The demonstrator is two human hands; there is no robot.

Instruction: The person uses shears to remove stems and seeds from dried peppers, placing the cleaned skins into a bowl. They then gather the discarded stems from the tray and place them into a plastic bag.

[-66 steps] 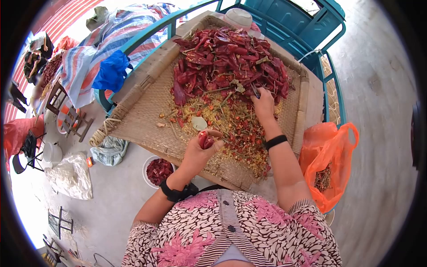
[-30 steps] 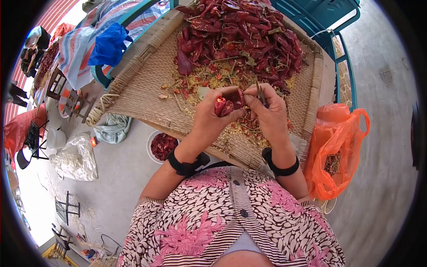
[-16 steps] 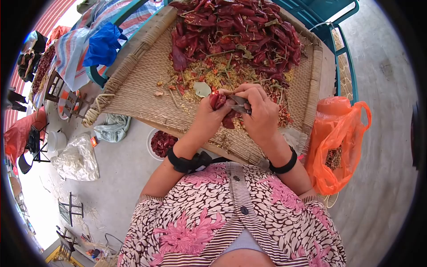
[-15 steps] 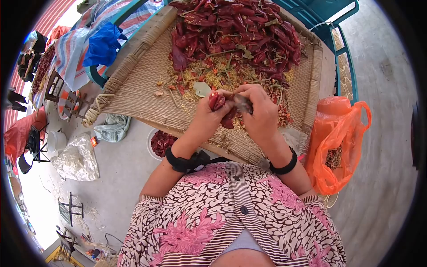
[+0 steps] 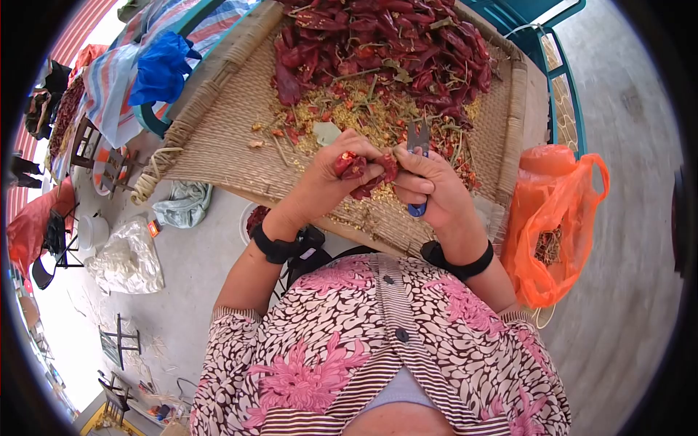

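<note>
My left hand (image 5: 337, 174) is closed around dried red chili peppers (image 5: 350, 166), one of them pointing toward the right fingers. In my right hand (image 5: 435, 190) is a pair of small snips (image 5: 418, 138), forked metal tips upward and blue handle end showing below the fingers. The right thumb and forefinger meet at the end of a chili held by the left hand. Both hands are above the near part of a woven rope bed (image 5: 233, 142). Beyond them lie yellow seeds, stems and chili bits (image 5: 342, 109), then a large heap of dried red chilies (image 5: 385, 43).
An orange plastic bag (image 5: 520, 240) with stems inside hangs at the right by the bed's corner. A blue bag (image 5: 160, 69) is at the upper left. Below the bed's left edge are a container of chilies (image 5: 256, 218), a grey-green bag (image 5: 183, 203) and a clear bag (image 5: 131, 258).
The right hand has turned and drawn slightly right, so the snips' tips now point up and away. The left hand has shifted slightly left, still holding chilies.
</note>
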